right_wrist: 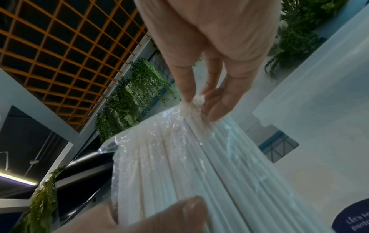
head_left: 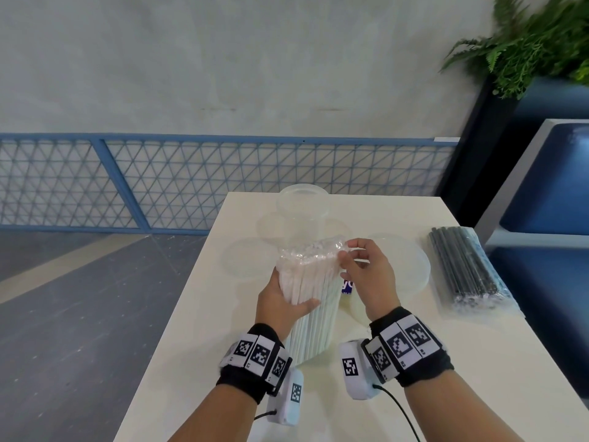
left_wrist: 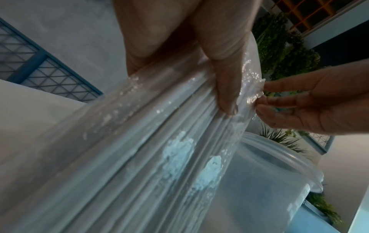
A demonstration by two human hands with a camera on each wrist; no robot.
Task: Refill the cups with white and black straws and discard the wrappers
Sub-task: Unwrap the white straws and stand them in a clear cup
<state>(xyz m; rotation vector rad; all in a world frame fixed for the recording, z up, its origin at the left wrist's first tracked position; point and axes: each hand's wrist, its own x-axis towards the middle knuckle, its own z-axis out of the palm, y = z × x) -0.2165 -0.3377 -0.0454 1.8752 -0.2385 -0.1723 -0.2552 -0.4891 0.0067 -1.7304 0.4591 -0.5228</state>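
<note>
My head view is bright and evenly lit, with soft shadows on the table (head_left: pixel 197 314); the fern (head_left: pixel 535 36) at top right smears with motion blur, and the railing (head_left: pixel 191 183) bows from wide-angle distortion. Both wrist views are dimmer and bluish. Glare sparkles on the wrapper (right_wrist: pixel 159 141); my left hand (left_wrist: pixel 179 39) sits close and soft-focused.

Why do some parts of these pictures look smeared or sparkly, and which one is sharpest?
Head view: sharpest, though the fern at top right is motion-blurred. Left wrist view: dim, the straw pack is soft and close, with glints on its wrapper. Right wrist view: wrapper sparkles with glare below the right hand; straight lines bend at the edges.
</note>
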